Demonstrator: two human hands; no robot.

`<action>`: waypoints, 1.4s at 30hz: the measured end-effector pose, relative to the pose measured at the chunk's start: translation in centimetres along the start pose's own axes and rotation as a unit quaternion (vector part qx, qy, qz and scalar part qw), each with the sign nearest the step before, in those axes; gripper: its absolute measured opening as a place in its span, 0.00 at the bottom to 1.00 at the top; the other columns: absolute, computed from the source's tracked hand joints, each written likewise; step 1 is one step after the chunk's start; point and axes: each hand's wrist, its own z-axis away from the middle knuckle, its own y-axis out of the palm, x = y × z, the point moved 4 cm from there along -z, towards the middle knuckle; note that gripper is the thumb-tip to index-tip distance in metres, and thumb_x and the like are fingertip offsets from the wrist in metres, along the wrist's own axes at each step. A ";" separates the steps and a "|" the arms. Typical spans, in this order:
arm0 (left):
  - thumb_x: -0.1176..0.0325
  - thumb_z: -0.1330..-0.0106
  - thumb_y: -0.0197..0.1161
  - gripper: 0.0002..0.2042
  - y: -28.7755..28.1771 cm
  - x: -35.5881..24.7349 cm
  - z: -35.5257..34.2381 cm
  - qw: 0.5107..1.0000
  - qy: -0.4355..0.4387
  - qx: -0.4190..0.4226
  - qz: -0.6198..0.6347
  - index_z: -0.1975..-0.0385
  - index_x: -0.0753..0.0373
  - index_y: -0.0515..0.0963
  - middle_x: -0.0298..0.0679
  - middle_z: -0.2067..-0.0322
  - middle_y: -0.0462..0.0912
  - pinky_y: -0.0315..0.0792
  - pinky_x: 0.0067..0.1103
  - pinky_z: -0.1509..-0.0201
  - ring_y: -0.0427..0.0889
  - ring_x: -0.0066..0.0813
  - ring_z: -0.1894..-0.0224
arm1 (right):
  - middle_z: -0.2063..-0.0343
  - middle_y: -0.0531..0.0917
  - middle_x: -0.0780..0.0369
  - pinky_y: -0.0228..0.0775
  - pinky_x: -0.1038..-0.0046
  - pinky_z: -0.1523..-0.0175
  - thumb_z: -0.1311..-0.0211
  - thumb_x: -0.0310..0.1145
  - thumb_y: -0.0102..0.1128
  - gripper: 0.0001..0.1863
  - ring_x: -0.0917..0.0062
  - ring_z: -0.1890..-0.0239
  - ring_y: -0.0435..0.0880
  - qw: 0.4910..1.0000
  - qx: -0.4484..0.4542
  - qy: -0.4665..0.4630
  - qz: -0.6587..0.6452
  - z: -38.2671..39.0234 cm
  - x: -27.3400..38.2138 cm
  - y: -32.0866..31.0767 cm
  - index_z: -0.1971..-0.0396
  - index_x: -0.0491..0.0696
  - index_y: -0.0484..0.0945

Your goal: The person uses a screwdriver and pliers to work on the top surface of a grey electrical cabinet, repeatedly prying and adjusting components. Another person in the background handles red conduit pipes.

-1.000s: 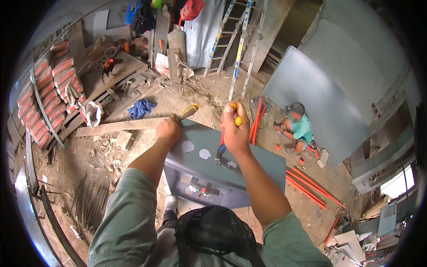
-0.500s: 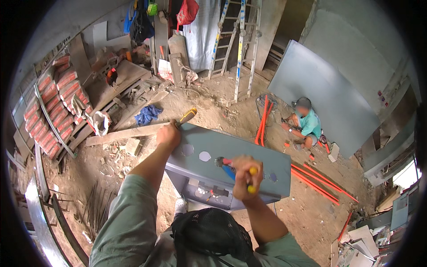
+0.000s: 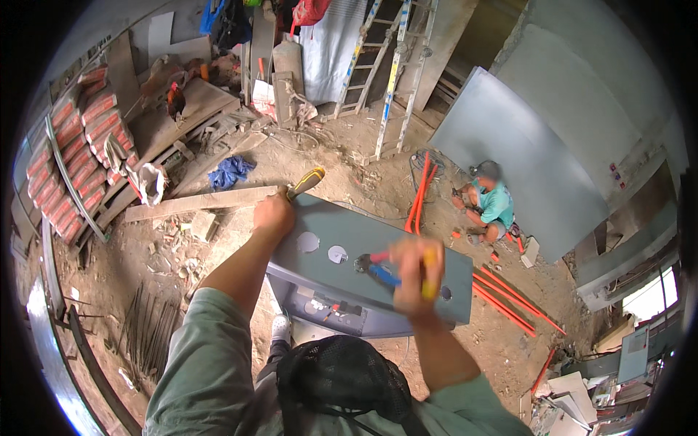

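Observation:
A grey metal box (image 3: 342, 218) lies in front of me, a row of round holes along its top face and its near side partly open. At its far left corner, my left hand (image 3: 275, 212) is closed round a screwdriver (image 3: 308, 179) with a yellow and black handle; its tip is hidden. My right hand (image 3: 416, 272), slightly blurred, grips pliers (image 3: 379, 274) with red, blue and yellow handles over the box's right half. The jaws rest at one of the holes, mostly covering it. Small loose pieces show inside the box.
A person (image 3: 494, 200) crouches at the right by a large grey sheet (image 3: 523, 145). Orange pipes (image 3: 505, 301) lie on the dirt floor. A ladder (image 3: 392, 87) stands at the back. Stacked sacks (image 3: 80, 145), a rooster (image 3: 175, 100) and a wooden plank (image 3: 203, 203) are at left.
My right hand has turned with the pliers, whose handles now show at a different angle; the jaws stay near the same hole. The left hand keeps its hold. The whole view has shifted slightly.

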 end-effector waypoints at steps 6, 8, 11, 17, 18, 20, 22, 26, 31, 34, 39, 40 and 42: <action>0.65 0.23 0.47 0.19 -1.9 -1.6 1.5 0.999 -0.023 0.023 -0.005 0.37 0.54 0.76 0.61 0.52 0.88 0.80 0.48 0.42 0.88 0.61 0.48 | 0.69 0.71 0.66 0.71 0.71 0.59 0.19 0.33 0.55 0.08 0.82 0.68 0.69 0.992 -0.036 0.057 -0.102 -1.6 -2.4 -1.0 0.55 0.49 0.66; 0.64 0.22 0.47 0.19 -2.1 -1.3 1.4 0.999 -0.028 0.022 -0.002 0.36 0.54 0.76 0.61 0.51 0.87 0.79 0.48 0.42 0.87 0.61 0.47 | 0.72 0.70 0.70 0.67 0.76 0.67 0.22 0.36 0.59 0.09 0.87 0.74 0.66 0.980 0.000 0.181 -0.088 -9.7 -7.4 0.1 0.59 0.50 0.69; 0.64 0.22 0.47 0.20 -2.1 -1.9 1.5 1.000 -0.017 0.020 0.004 0.35 0.53 0.76 0.60 0.50 0.87 0.79 0.48 0.42 0.87 0.61 0.47 | 0.79 0.69 0.71 0.62 0.76 0.78 0.23 0.38 0.60 0.11 0.85 0.82 0.67 0.932 -0.016 0.354 -0.076 -14.4 -14.0 2.0 0.65 0.51 0.70; 0.63 0.20 0.44 0.16 -0.5 0.2 0.7 1.000 -0.019 -0.016 -0.006 0.45 0.56 0.78 0.56 0.54 0.89 0.81 0.45 0.44 0.88 0.58 0.49 | 0.72 0.71 0.65 0.74 0.75 0.60 0.20 0.33 0.51 0.06 0.84 0.68 0.72 0.995 0.038 0.089 -0.012 -3.2 -1.0 1.1 0.54 0.47 0.67; 0.63 0.20 0.43 0.16 -0.7 -0.4 0.5 1.000 -0.013 -0.020 -0.008 0.46 0.56 0.78 0.56 0.54 0.89 0.81 0.46 0.44 0.88 0.58 0.49 | 0.72 0.71 0.65 0.75 0.75 0.58 0.19 0.31 0.50 0.05 0.83 0.69 0.72 1.000 0.030 -0.003 0.001 -1.0 0.1 0.6 0.54 0.46 0.67; 0.63 0.20 0.43 0.15 -0.7 -1.2 0.8 1.000 -0.022 -0.014 -0.007 0.46 0.57 0.78 0.56 0.54 0.89 0.81 0.46 0.44 0.88 0.58 0.49 | 0.72 0.70 0.66 0.75 0.73 0.57 0.19 0.30 0.49 0.04 0.83 0.69 0.72 0.992 0.025 -0.124 -0.020 1.7 1.1 0.1 0.53 0.46 0.67; 0.62 0.19 0.43 0.16 -0.8 -1.2 1.0 0.999 -0.030 0.000 -0.014 0.45 0.57 0.78 0.56 0.53 0.89 0.81 0.47 0.45 0.89 0.58 0.49 | 0.72 0.69 0.67 0.73 0.73 0.59 0.19 0.31 0.50 0.05 0.84 0.69 0.70 0.997 0.009 -0.038 -0.065 -0.3 -0.7 -0.9 0.53 0.46 0.67; 0.64 0.21 0.44 0.19 -2.1 -2.5 1.6 0.999 -0.030 0.022 0.000 0.38 0.55 0.76 0.59 0.51 0.87 0.79 0.48 0.42 0.87 0.60 0.46 | 0.78 0.71 0.69 0.63 0.77 0.75 0.23 0.40 0.59 0.12 0.85 0.80 0.68 0.946 0.013 0.322 -0.041 -14.1 -13.3 1.1 0.65 0.49 0.72; 0.62 0.21 0.44 0.18 -2.0 -1.9 1.2 1.000 -0.015 0.014 -0.013 0.38 0.54 0.76 0.59 0.53 0.88 0.80 0.48 0.43 0.87 0.60 0.47 | 0.78 0.72 0.66 0.65 0.71 0.70 0.23 0.40 0.59 0.14 0.80 0.76 0.70 0.964 0.043 0.253 0.074 -14.0 -14.1 3.7 0.65 0.46 0.71; 0.62 0.21 0.44 0.18 -1.0 0.3 0.6 1.000 -0.027 0.006 0.005 0.37 0.54 0.76 0.58 0.54 0.88 0.80 0.48 0.43 0.88 0.60 0.48 | 0.77 0.72 0.64 0.67 0.68 0.67 0.23 0.32 0.55 0.08 0.80 0.74 0.70 0.991 0.064 0.043 0.105 -3.1 -1.1 2.7 0.64 0.46 0.70; 0.62 0.19 0.44 0.17 -1.4 -1.7 1.4 0.999 -0.040 0.019 -0.017 0.40 0.54 0.77 0.55 0.54 0.89 0.81 0.46 0.44 0.89 0.56 0.49 | 0.77 0.68 0.69 0.64 0.77 0.71 0.22 0.31 0.53 0.07 0.86 0.75 0.69 0.999 -0.015 -0.021 0.027 -1.9 -0.6 1.1 0.63 0.46 0.70; 0.63 0.20 0.44 0.17 -1.6 -1.8 1.7 0.999 -0.045 0.016 -0.017 0.41 0.54 0.77 0.55 0.54 0.89 0.81 0.46 0.44 0.89 0.56 0.49 | 0.77 0.68 0.70 0.63 0.78 0.72 0.22 0.32 0.55 0.07 0.87 0.76 0.68 0.997 -0.011 0.080 -0.002 -5.9 -2.9 1.8 0.63 0.47 0.70; 0.62 0.21 0.46 0.18 -2.1 -1.7 1.7 0.999 -0.034 0.018 -0.009 0.37 0.53 0.76 0.58 0.53 0.88 0.80 0.48 0.44 0.88 0.59 0.49 | 0.77 0.70 0.71 0.61 0.78 0.73 0.23 0.35 0.57 0.08 0.87 0.77 0.68 0.970 0.016 0.240 -0.016 -12.7 -9.8 3.1 0.64 0.50 0.71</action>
